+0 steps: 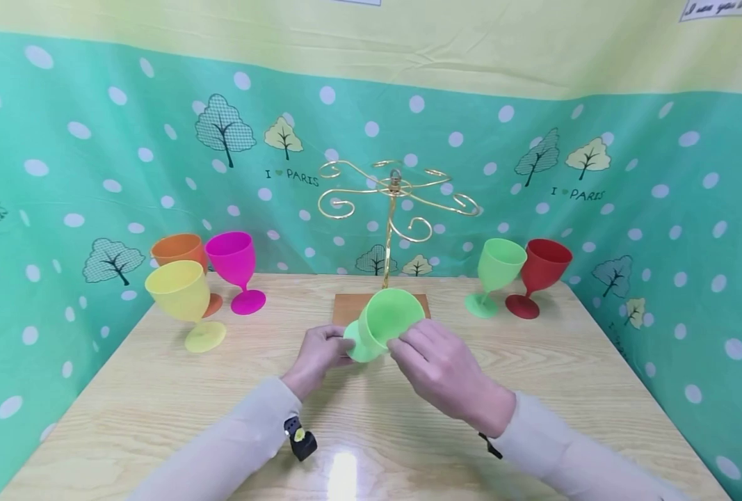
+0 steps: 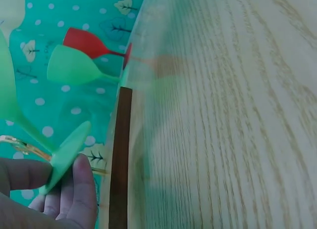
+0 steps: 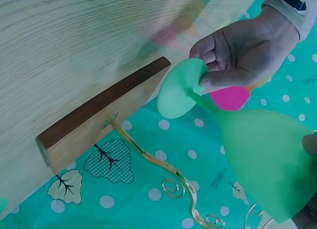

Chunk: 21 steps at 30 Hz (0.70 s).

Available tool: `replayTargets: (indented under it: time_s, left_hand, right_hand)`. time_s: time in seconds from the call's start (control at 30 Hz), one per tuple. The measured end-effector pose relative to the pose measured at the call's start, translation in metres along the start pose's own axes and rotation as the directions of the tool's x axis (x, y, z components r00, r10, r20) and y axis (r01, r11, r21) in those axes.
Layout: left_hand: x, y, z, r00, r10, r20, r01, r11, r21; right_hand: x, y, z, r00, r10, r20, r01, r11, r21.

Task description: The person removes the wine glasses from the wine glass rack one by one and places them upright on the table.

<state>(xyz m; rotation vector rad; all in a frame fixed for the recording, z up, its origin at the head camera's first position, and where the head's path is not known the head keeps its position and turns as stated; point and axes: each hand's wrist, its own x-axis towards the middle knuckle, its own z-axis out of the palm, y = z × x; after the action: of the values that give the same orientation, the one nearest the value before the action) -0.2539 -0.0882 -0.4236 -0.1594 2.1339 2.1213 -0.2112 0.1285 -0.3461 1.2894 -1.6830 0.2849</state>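
A light green goblet [image 1: 392,316] is held tilted above the table, its mouth turned toward the head camera. My left hand [image 1: 320,357] pinches the edge of its round foot [image 3: 179,88] between thumb and fingers. At the bowl's rim my right hand [image 1: 448,369] grips the other end; in the right wrist view only its fingertips show at the edge. Just behind the goblet stands a gold wire rack [image 1: 388,236] with curled arms on a wooden base [image 1: 345,306], partly hidden by the goblet.
On the left stand a yellow goblet [image 1: 179,291], an orange goblet [image 1: 179,245] partly behind it, and a magenta goblet [image 1: 231,257]. A second green goblet [image 1: 498,264] and a red goblet [image 1: 542,264] stand back right. A dotted cloth [image 1: 371,104] encloses the wooden table [image 1: 252,459].
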Motion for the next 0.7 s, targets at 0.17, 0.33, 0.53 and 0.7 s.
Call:
replayTargets:
  time_s: [0.17, 0.33, 0.53, 0.7]
  left_hand:
    - [-0.002, 0.005, 0.0, 1.0, 0.003, 0.019, -0.003, 1.0, -0.014]
    - [0.009, 0.004, -0.005, 0.999, 0.011, -0.031, -0.01, 0.999, 0.034]
    - [0.026, -0.007, -0.015, 0.987, 0.022, -0.156, 0.015, 0.973, 0.229]
    - [0.039, -0.01, -0.021, 0.981, 0.024, -0.193, 0.036, 0.954, 0.299]
  right_hand:
    - [-0.003, 0.006, -0.012, 0.999, 0.042, -0.001, -0.042, 0.999, 0.009]
    - [-0.011, 0.017, -0.026, 0.997, 0.069, 0.042, -0.069, 0.998, -0.004]
    - [-0.022, 0.032, -0.044, 0.988, 0.104, 0.113, -0.099, 0.994, -0.043]
    - [-0.03, 0.046, -0.057, 0.981, 0.128, 0.145, -0.115, 0.989, -0.092]
